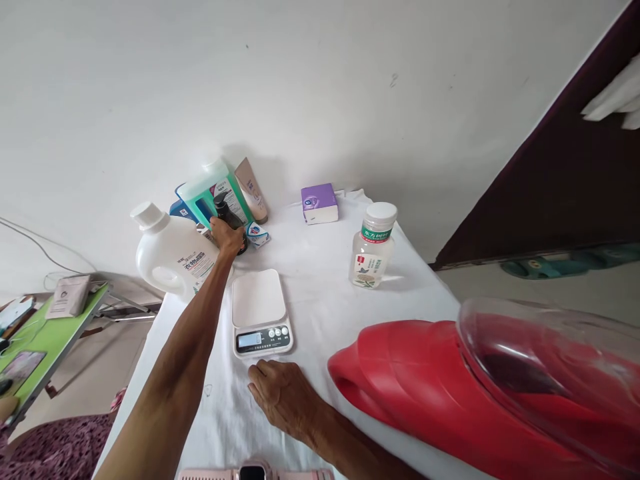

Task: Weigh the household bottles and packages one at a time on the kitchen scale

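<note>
- Fingers of our left hand [227,235] wrap the dark bottle [227,215], standing at eleven o'clock from the scale [261,313].
- Our right hand [280,393] lies flat, fingers loosely together, at six o'clock of it.

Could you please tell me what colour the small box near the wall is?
The box is purple on top with white sides, seen best in the head view.

Soft, even daylight fills the scene, bright and without harsh glare. The clear plastic drink bottle with a white cap [373,246] casts a faint shadow to its right on the white cloth-covered table [320,280]. Wide-angle distortion bends the edges. The glossy red plastic housing with a clear dome [480,387], close to the lens, looks soft and carries pale reflections.
</note>
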`<move>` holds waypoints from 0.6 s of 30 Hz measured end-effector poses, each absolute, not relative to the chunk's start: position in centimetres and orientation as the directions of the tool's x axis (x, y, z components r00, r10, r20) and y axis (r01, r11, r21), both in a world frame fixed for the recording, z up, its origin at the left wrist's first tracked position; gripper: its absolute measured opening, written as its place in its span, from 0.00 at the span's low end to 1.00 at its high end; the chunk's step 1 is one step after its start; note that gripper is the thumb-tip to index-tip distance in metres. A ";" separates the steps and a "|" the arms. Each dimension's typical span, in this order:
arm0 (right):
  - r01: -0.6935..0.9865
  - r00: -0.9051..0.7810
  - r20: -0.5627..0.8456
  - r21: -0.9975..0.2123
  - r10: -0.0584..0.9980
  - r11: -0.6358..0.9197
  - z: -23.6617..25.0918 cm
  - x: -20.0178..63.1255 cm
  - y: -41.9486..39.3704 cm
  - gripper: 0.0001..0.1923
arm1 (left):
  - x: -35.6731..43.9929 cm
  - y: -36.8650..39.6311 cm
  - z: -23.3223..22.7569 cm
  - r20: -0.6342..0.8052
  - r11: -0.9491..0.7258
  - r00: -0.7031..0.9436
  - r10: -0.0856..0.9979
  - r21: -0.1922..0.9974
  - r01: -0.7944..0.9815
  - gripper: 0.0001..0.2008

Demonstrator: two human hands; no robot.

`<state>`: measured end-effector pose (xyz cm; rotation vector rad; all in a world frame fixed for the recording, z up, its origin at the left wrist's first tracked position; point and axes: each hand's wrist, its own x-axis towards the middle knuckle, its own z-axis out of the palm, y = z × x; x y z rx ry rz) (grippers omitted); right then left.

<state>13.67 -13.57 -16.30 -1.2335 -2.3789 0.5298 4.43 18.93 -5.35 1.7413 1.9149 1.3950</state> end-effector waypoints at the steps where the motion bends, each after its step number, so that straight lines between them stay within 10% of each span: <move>1: 0.674 -0.526 0.189 -0.502 0.830 0.541 -16.3 13.7 -13.6 0.05 | 4.6 19.1 -5.5 0.433 -0.143 -0.300 0.850 0.738 0.660 0.36; 12: 0.675 -0.545 0.170 -0.491 0.821 0.550 -15.7 13.9 -13.5 0.07 | 5.9 18.9 -4.8 0.490 -0.231 -0.322 0.810 0.771 0.593 0.29; 18: 0.685 -0.536 0.185 -0.475 0.823 0.553 -16.0 13.8 -13.5 0.06 | 6.3 18.1 -2.6 0.512 -0.277 -0.264 0.818 0.751 0.599 0.46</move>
